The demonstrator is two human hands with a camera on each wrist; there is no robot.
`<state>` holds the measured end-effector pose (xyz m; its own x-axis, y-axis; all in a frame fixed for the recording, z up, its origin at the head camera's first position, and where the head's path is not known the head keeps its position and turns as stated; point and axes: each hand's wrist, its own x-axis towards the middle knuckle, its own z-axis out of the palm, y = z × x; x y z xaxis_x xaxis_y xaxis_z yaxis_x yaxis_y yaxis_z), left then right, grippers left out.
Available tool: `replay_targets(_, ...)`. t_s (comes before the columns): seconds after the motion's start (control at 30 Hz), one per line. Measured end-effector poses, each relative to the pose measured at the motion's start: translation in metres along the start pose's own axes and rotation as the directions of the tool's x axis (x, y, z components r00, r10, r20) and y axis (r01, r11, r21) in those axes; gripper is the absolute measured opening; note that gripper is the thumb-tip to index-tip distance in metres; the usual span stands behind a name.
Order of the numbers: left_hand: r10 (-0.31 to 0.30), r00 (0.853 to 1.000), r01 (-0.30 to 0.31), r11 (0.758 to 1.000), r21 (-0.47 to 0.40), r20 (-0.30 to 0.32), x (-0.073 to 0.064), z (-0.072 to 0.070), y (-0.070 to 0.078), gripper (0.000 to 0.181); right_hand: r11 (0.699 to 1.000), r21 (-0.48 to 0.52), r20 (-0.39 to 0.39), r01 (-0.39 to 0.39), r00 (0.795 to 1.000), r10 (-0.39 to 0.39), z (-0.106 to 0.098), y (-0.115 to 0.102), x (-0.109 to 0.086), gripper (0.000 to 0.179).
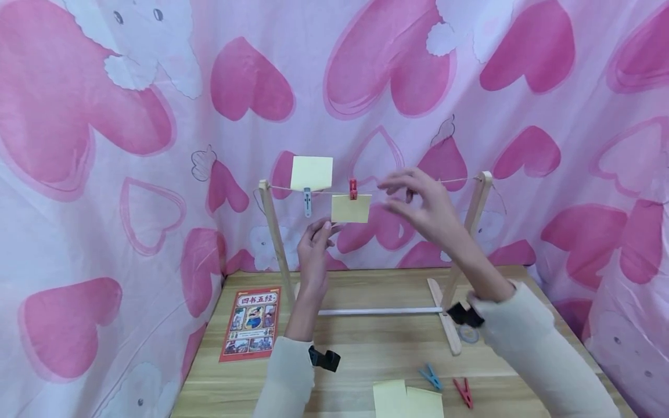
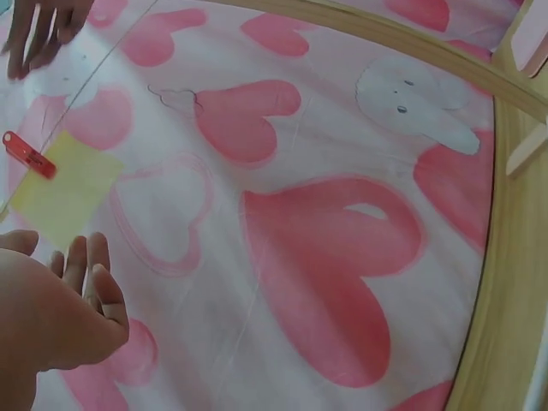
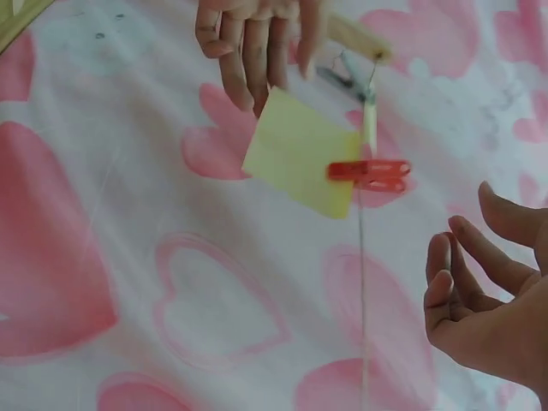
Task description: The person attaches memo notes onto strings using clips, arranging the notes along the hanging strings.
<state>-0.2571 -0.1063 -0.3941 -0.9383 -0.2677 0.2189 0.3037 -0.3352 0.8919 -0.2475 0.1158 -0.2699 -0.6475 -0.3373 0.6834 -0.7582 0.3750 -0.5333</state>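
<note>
Yellow note (image 1: 351,210) in red clip (image 1: 353,188)

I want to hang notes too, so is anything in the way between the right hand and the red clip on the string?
Nothing visible is. The right hand has only open air between its fingers and the red clip. The left hand is near the yellow note's lower edge, aside from that path.
</note>
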Motion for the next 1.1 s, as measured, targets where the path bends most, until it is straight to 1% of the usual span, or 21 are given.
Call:
replay_targets(0.07, -0.006, 1.000, 0.006, 1.000, 0.000, 0.018, -0.004, -0.006, -0.006, 0.027, 0.998, -0.005, 0.027, 0.055, 0.998, -0.055, 0.000, -0.002, -0.025, 0.031)
replay_targets(0.13, -0.011, 0.999, 0.009, 0.999, 0.038, 0.048, -0.012, -0.015, -0.015, 0.029, 0.996, -0.023, 0.061, 0.090, 0.994, -0.088, 0.003, 0.000, -0.054, 0.031)
replay_targets(0.2, -0.017, 0.994, 0.001, 0.988, 0.152, 0.109, -0.026, -0.027, -0.032, 0.030, 0.994, -0.043, 0.100, 0.098, 0.991, -0.093, 0.008, 0.008, -0.083, 0.030)
replay_targets(0.23, -0.033, 0.990, 0.000, 0.973, 0.229, 0.139, -0.036, -0.035, -0.042, 0.030, 0.996, -0.055, 0.125, 0.072, 0.990, -0.065, 0.010, 0.014, -0.098, 0.029)
replay_targets(0.27, -0.051, 0.983, -0.004, 0.953, 0.302, 0.174, -0.046, -0.042, -0.055, 0.030, 0.997, -0.066, 0.150, 0.050, 0.988, -0.040, 0.012, 0.021, -0.112, 0.027)
replay_targets(0.33, -0.111, 0.963, -0.013, 0.890, 0.455, 0.247, -0.072, -0.057, -0.082, 0.028, 0.996, -0.090, 0.194, -0.003, 0.981, 0.021, 0.016, 0.039, -0.141, 0.024)
replay_targets(0.37, -0.162, 0.949, -0.002, 0.855, 0.519, 0.271, -0.085, -0.065, -0.096, 0.029, 0.995, -0.096, 0.216, -0.040, 0.975, 0.061, 0.017, 0.049, -0.156, 0.022)
replay_targets(0.4, -0.219, 0.935, 0.023, 0.822, 0.569, 0.279, -0.099, -0.071, -0.109, 0.030, 0.990, -0.114, 0.233, -0.077, 0.967, 0.102, 0.019, 0.059, -0.171, 0.020)
replay_targets(0.43, -0.268, 0.921, 0.042, 0.790, 0.611, 0.283, -0.113, -0.076, -0.122, 0.031, 0.985, -0.130, 0.251, -0.115, 0.957, 0.145, 0.021, 0.068, -0.185, 0.019)
replay_targets(0.5, -0.347, 0.891, 0.071, 0.743, 0.665, 0.292, -0.136, -0.083, -0.143, 0.038, 0.971, -0.158, 0.273, -0.178, 0.937, 0.216, 0.025, 0.085, -0.213, 0.017)
replay_targets(0.53, -0.376, 0.879, 0.082, 0.726, 0.683, 0.294, -0.146, -0.085, -0.151, 0.041, 0.963, -0.164, 0.285, -0.212, 0.925, 0.252, 0.029, 0.093, -0.226, 0.018)
replay_targets(0.57, -0.394, 0.872, 0.085, 0.707, 0.702, 0.291, -0.154, -0.086, -0.158, 0.044, 0.953, -0.185, 0.288, -0.241, 0.914, 0.287, 0.032, 0.100, -0.237, 0.018)
replay_targets(0.63, -0.389, 0.871, 0.047, 0.672, 0.739, 0.299, -0.166, -0.088, -0.169, 0.047, 0.906, -0.273, 0.280, -0.323, 0.875, 0.396, 0.042, 0.110, -0.256, 0.021)
replay_targets(0.67, -0.373, 0.876, 0.017, 0.658, 0.752, 0.306, -0.171, -0.089, -0.173, 0.049, 0.880, -0.318, 0.273, -0.353, 0.854, 0.442, 0.047, 0.114, -0.263, 0.024)
replay_targets(0.7, -0.358, 0.880, -0.014, 0.637, 0.771, 0.312, -0.174, -0.089, -0.176, 0.049, 0.850, -0.363, 0.270, -0.382, 0.830, 0.489, 0.053, 0.117, -0.270, 0.026)
replay_targets(0.77, -0.321, 0.888, -0.082, 0.594, 0.800, 0.330, -0.180, -0.089, -0.181, 0.050, 0.786, -0.460, 0.252, -0.414, 0.787, 0.563, 0.064, 0.122, -0.282, 0.033)
replay_targets(0.8, -0.294, 0.891, -0.124, 0.573, 0.810, 0.345, -0.182, -0.089, -0.184, 0.050, 0.760, -0.496, 0.246, -0.419, 0.772, 0.586, 0.069, 0.124, -0.287, 0.037)
replay_targets(0.83, -0.275, 0.892, -0.157, 0.556, 0.817, 0.359, -0.184, -0.089, -0.186, 0.050, 0.750, -0.512, 0.248, -0.419, 0.764, 0.596, 0.074, 0.125, -0.292, 0.041)
replay_targets(0.93, -0.218, 0.883, -0.262, 0.504, 0.823, 0.415, -0.189, -0.089, -0.195, 0.052, 0.731, -0.540, 0.260, -0.418, 0.743, 0.617, 0.084, 0.128, -0.305, 0.052)
replay_targets(1.03, -0.184, 0.880, -0.314, 0.468, 0.826, 0.439, -0.195, -0.089, -0.206, 0.053, 0.718, -0.554, 0.268, -0.421, 0.727, 0.633, 0.091, 0.129, -0.315, 0.054)
replay_targets(1.1, -0.162, 0.882, -0.331, 0.452, 0.828, 0.442, -0.198, -0.088, -0.213, 0.053, 0.712, -0.570, 0.260, -0.411, 0.731, 0.631, 0.094, 0.131, -0.319, 0.051)
